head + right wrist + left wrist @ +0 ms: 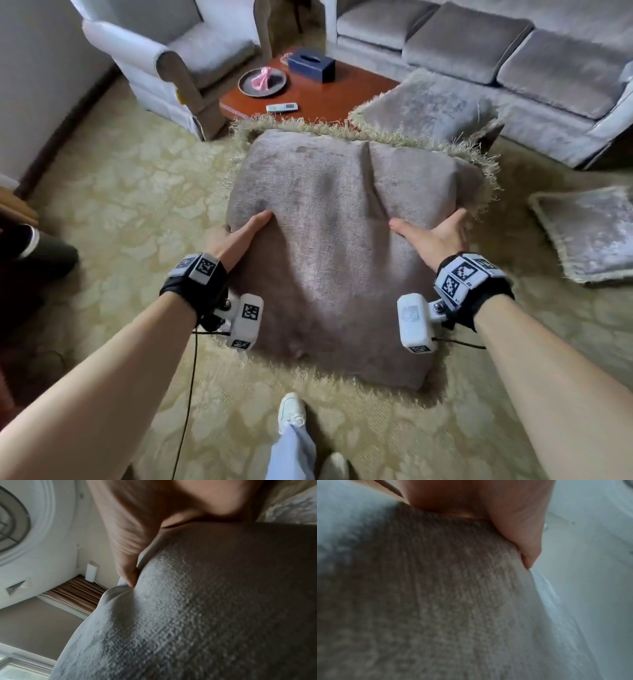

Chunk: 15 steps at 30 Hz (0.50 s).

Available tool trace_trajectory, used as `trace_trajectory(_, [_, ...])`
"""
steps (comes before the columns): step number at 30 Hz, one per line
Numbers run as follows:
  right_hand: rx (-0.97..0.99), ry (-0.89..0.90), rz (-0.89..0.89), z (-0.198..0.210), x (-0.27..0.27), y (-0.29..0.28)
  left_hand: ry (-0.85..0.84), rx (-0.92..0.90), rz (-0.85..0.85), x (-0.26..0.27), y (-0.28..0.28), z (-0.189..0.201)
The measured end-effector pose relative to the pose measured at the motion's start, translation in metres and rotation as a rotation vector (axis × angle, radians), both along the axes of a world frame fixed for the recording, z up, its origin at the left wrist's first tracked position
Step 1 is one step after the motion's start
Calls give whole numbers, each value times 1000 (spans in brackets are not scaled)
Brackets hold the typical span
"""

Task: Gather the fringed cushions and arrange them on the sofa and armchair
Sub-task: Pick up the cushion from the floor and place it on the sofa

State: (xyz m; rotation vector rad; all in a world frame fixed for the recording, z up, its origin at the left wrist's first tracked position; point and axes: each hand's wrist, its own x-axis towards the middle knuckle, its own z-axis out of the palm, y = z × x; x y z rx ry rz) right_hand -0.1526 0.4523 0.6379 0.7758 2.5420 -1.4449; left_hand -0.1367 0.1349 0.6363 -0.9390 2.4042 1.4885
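I hold a large grey-brown fringed cushion (pixel 329 233) off the floor in front of me, one hand on each side. My left hand (pixel 239 233) grips its left edge with the thumb pressed on top. My right hand (pixel 435 236) grips the right edge, thumb on the fabric. In both wrist views the cushion (pixel 453 601) (pixel 205 608) fills the frame, and a thumb digs into the cloth. A second fringed cushion (pixel 428 106) leans at the coffee table's right end. A third fringed cushion (pixel 589 233) lies on the carpet at the right.
The grey sofa (pixel 479 48) runs along the back right and the armchair (pixel 178 54) stands at back left. Between them a wooden coffee table (pixel 325 96) carries a tissue box (pixel 311 64), a plate (pixel 262 81) and a remote (pixel 281 107). Patterned carpet (pixel 120 192) surrounds my feet.
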Motion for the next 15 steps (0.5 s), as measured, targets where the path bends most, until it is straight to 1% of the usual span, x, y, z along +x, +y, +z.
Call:
trace_trajectory(2, [-20, 9, 20, 24, -12, 15, 10, 44, -7, -16, 17, 23])
trace_trajectory(5, [-17, 32, 21, 53, -40, 41, 120, 130, -1, -47, 43, 49])
trace_trajectory(6, [-17, 38, 26, 62, -50, 51, 151, 133, -6, -59, 50, 54])
trace_trajectory(11, [-15, 84, 41, 100, -110, 96, 200, 138, 56, -122, 91, 86])
trace_trajectory(15, [-27, 118, 31, 125, -165, 144, 314, 137, 4, -181, 145, 119])
